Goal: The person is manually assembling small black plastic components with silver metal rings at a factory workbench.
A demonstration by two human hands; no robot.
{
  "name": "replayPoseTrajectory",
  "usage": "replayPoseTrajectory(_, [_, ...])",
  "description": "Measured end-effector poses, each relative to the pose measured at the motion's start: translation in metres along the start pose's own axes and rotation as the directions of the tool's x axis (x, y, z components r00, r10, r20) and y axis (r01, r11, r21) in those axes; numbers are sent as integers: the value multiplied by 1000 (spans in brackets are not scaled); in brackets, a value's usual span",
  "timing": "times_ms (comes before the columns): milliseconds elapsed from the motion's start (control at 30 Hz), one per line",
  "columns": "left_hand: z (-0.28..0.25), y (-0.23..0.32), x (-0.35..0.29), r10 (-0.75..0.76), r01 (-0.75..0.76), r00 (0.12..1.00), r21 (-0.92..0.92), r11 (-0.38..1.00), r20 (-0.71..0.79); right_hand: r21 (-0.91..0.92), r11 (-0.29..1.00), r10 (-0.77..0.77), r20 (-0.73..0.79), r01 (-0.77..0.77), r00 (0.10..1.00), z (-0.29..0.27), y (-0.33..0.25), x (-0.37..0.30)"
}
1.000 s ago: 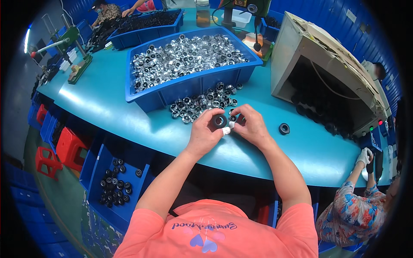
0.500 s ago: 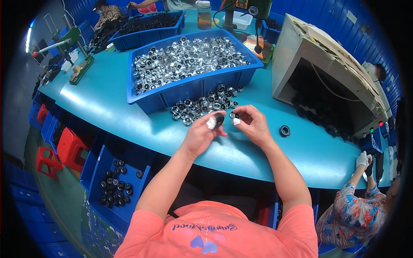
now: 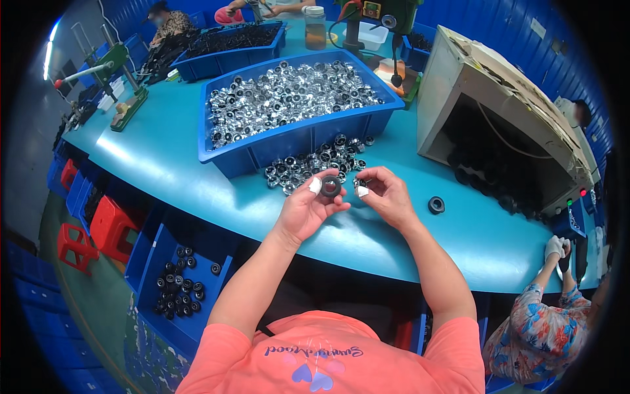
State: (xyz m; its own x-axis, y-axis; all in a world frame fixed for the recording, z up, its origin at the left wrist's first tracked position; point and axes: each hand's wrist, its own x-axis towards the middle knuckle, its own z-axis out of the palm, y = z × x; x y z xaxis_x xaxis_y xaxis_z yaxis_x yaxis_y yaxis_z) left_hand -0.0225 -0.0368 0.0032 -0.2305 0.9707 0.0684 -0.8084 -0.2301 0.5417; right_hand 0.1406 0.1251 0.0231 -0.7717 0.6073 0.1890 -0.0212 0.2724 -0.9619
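1. A small black ring [image 3: 330, 186] is pinched between the thumb and fingertips of the left hand [image 3: 308, 210], raised a bit above the teal table [image 3: 164, 164] and just in front of the loose pile of metal parts [image 3: 308, 164].
2. The left hand is curled closed around that ring, and a white wrap is seen on one fingertip.
3. The right hand [image 3: 387, 197] is held just beside the left, fingers bent in. Something small and shiny looks to be nipped at its fingertips, though it's too tiny to be called for sure. A white wrap is worn on a fingertip here too.
4. That loose pile is spread along the front wall of a big blue bin [image 3: 295, 141], which is filled with more shiny silver pieces.
5. A second black ring [image 3: 436, 205] is left lying on the table to the right of the right hand, apart from it.
6. A beige boxy machine [image 3: 499, 118] is parked on the right side of the table, dark parts stacked in its open front.
7. Another blue bin of dark parts [image 3: 230, 43] is set at the far end, with a jar [image 3: 315, 27] near it.
8. Under the table edge on the left, a blue tray [image 3: 190, 276] holding a few black rings is visible, with red stools [image 3: 98, 230] further left.
9. Another person in a floral top [image 3: 545, 315] is seated at the lower right.
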Motion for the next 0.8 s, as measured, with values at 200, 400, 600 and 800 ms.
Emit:
replayPoseTrajectory(200, [-4, 0, 0, -9, 9, 1000, 46, 999, -8, -19, 1000, -4, 11, 4, 1000, 0, -4, 0])
replayPoseTrajectory(400, [-6, -1, 1, 6, -6, 1000, 68, 998, -13, -21, 1000, 1, 15, -1, 1000, 0, 0, 0])
replayPoseTrajectory(600, [5, 1, 0, 25, -23, 999, 69, 997, -28, -6, 1000, 6, 30, -6, 1000, 0, 2, 1])
replayPoseTrajectory(800, [-1, -4, 1, 85, -82, 996, 172, 982, -8, 10, 1000, 5, 33, -5, 999, -1, 6, 2])
